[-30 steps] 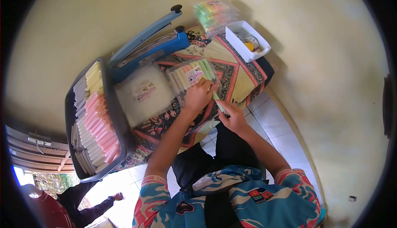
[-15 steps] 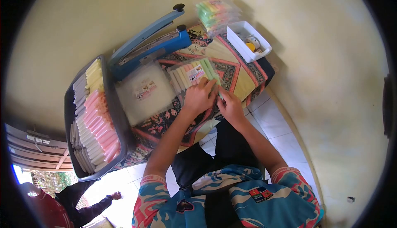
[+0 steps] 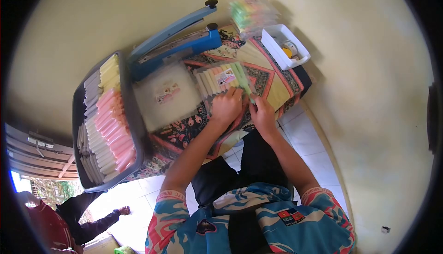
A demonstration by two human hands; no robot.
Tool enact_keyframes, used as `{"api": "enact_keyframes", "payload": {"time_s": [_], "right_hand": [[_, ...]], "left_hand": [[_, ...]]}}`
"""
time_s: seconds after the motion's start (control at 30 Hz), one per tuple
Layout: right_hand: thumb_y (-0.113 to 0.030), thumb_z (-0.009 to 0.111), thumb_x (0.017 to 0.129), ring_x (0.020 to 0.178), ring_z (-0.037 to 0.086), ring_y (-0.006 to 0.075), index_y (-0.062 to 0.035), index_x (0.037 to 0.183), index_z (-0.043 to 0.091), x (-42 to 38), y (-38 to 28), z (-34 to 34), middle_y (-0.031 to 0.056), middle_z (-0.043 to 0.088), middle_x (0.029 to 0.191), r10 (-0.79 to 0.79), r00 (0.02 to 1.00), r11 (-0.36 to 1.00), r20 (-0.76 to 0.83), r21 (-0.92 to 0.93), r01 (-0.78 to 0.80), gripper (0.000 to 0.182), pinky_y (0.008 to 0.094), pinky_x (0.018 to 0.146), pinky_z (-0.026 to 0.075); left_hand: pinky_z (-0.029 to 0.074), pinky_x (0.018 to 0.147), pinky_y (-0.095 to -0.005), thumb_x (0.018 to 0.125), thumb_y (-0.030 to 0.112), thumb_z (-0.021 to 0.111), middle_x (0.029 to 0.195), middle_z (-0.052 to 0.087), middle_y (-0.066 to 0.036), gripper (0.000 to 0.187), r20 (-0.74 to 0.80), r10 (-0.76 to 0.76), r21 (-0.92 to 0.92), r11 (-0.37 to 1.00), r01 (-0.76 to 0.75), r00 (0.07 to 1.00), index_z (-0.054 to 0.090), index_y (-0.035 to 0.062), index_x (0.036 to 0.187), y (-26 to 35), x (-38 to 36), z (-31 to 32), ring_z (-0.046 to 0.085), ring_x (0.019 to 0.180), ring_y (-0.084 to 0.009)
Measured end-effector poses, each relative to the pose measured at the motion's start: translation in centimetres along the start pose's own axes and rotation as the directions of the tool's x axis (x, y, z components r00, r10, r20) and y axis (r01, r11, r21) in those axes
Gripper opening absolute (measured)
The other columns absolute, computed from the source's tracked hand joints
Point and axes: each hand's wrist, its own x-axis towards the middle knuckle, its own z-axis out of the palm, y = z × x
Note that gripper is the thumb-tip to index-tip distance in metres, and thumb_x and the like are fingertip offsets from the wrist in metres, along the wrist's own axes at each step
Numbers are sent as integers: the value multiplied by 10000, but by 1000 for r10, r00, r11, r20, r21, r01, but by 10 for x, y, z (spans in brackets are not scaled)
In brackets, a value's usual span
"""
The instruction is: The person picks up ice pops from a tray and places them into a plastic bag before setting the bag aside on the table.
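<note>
A clear plastic bag of pastel rolls, grey, pink, yellow and green with a printed label, lies flat on the patterned cloth. My left hand is closed at the bag's near edge, its fingers curled over the plastic. At the near right corner, beside the green rolls, my right hand pinches the same bag. Both sets of fingertips are partly hidden. Left of this bag is a stack of flat clear bags with a similar label.
A dark tub of grey, white, pink and yellow rolls stands left. Behind is a blue heat sealer, its lever raised. Filled bags are piled near a white box. Another person is at lower left.
The view has shifted slightly, so the table things appear a little farther right. Both hands stay at the bag's near edge, with small finger movements.
</note>
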Motion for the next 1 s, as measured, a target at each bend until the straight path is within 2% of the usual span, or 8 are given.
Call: {"api": "enact_keyframes", "payload": {"time_s": [0.2, 0.4, 0.5, 0.6, 0.7, 0.9, 1.0], "right_hand": [[-30, 668, 818, 816, 649, 341, 1, 1117, 630, 6, -1, 2, 159, 634, 882, -21, 998, 987, 52, -158, 29, 303, 424, 690, 538], [-60, 587, 860, 820, 663, 313, -3, 1155, 635, 20, -9, 5, 139, 603, 877, 75, 978, 933, 195, -360, 1, 304, 394, 666, 555], [-53, 555, 869, 775, 678, 321, 13, 1153, 625, 23, -2, 8, 156, 608, 876, 42, 967, 925, 250, -376, 57, 300, 398, 625, 566], [-46, 545, 866, 705, 683, 334, 28, 1152, 612, 27, 6, 12, 177, 608, 881, 87, 942, 915, 323, -400, 52, 303, 413, 577, 565], [-51, 539, 867, 663, 679, 348, 28, 1132, 610, 26, 9, 14, 185, 609, 878, 41, 955, 918, 293, -388, 80, 286, 431, 547, 559], [-76, 518, 883, 676, 679, 357, 10, 1135, 618, 26, 4, 14, 184, 614, 874, 74, 963, 911, 257, -411, 40, 285, 441, 547, 554], [-114, 523, 890, 639, 669, 360, -20, 1185, 610, 27, 8, 16, 185, 618, 884, 62, 950, 916, 308, -395, 68, 321, 455, 525, 540]], "left_hand": [[536, 516, -366, 823, 131, 700, 772, 622, -39, 64, -119, 66, -42, 997, -71, 991, 658, 120, 870, 0, 0, -1, 653, 570, -273], [528, 517, -365, 825, 119, 694, 781, 618, -42, 64, -108, 64, -41, 997, -69, 992, 658, 118, 877, -3, -1, 3, 642, 558, -266], [526, 515, -367, 822, 117, 692, 786, 621, -46, 69, -101, 62, -21, 998, -64, 993, 659, 115, 882, 0, -1, 2, 639, 558, -268], [527, 514, -369, 822, 121, 687, 782, 617, -47, 68, -105, 90, -37, 995, -95, 990, 660, 113, 884, -3, -1, 4, 639, 559, -269], [527, 512, -368, 821, 125, 682, 777, 610, -47, 55, -88, 84, -17, 996, -86, 993, 662, 113, 870, -2, -3, 4, 638, 555, -267], [526, 506, -363, 810, 131, 679, 773, 601, -46, 79, -119, 84, -31, 996, -88, 989, 658, 120, 885, -1, -2, 4, 632, 544, -267], [527, 508, -365, 807, 131, 678, 782, 604, -46, 91, -111, 85, -22, 996, -88, 990, 656, 124, 895, -2, -3, 5, 634, 545, -267]]}}
